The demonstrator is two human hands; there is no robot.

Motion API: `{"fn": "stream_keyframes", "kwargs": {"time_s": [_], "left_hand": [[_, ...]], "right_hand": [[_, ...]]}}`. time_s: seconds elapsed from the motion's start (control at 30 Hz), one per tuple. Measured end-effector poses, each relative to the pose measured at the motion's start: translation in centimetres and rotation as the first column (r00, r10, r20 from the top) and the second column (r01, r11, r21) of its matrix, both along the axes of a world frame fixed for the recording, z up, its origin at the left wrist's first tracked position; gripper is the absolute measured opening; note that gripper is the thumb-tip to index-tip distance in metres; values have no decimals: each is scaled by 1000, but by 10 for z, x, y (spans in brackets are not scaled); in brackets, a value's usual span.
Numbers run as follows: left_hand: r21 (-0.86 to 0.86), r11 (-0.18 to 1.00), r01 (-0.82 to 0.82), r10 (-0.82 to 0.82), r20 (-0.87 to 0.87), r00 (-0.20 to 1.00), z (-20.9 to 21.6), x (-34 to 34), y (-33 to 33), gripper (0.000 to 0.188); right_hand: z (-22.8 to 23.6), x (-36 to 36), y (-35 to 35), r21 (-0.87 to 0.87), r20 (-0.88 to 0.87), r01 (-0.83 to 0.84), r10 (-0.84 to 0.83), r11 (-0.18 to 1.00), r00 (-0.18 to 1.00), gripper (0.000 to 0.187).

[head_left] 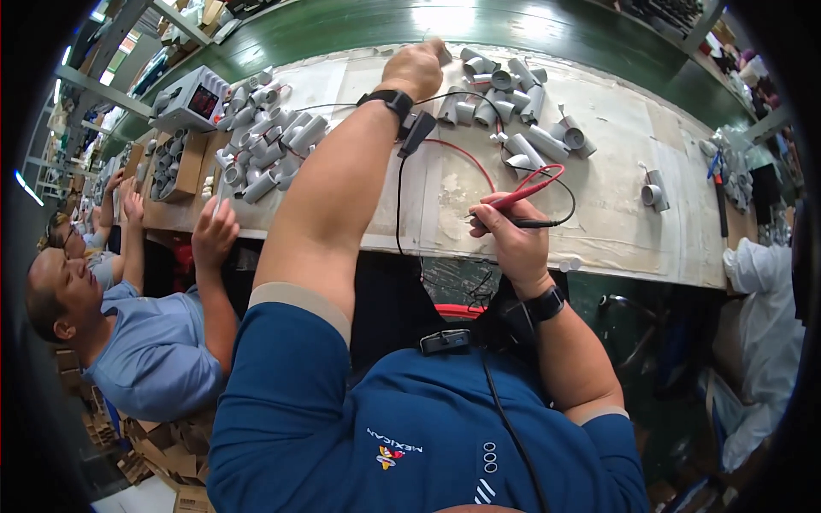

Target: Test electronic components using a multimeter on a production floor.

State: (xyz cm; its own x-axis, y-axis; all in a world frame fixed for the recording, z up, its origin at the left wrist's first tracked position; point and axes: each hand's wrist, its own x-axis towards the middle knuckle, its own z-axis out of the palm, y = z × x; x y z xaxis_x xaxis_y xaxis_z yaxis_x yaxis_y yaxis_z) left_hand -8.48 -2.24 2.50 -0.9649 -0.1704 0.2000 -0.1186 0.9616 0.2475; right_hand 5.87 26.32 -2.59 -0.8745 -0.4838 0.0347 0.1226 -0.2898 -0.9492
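Observation:
My right hand (519, 244) is closed around a red test probe (516, 196) and a black test probe (528, 224), held together above the table's near edge. Their tips point left, and their leads loop back over the hand. My left hand (414, 70) reaches to the far side of the table, fingers curled. A small grey piece (445, 56) shows at its fingertips; its full shape is hidden. Just right of that hand lies a cluster of grey pipe-like fittings (502, 81). More grey fittings (523, 156) with short wires lie beyond my right hand.
A large heap of grey fittings (265, 145) covers the table's left part. Behind it stand a grey instrument box (190, 101) and a cardboard box (190, 167) of fittings. A lone fitting (655, 191) lies at right. A co-worker (145, 342) sits close at left.

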Motion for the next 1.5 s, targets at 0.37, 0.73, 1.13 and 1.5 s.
{"fn": "stream_keyframes", "kwargs": {"time_s": [0.37,0.73,1.13,1.5], "left_hand": [[918,-383,107,333,28,943,-33,206,75,46],[980,-124,157,548,-64,834,-42,232,118,52],[967,186,176,529,-249,812,-51,233,126,49],[975,140,173,544,-222,809,-48,229,120,48]], "right_hand": [[-2,-7,-11,-14,-17,65,-66,998,998,16],[-1,5,-41,205,-201,71,-29,976,979,15],[-6,5,-55,306,-328,146,-40,941,944,14],[-9,4,-63,336,-492,222,-30,916,870,14]]}}
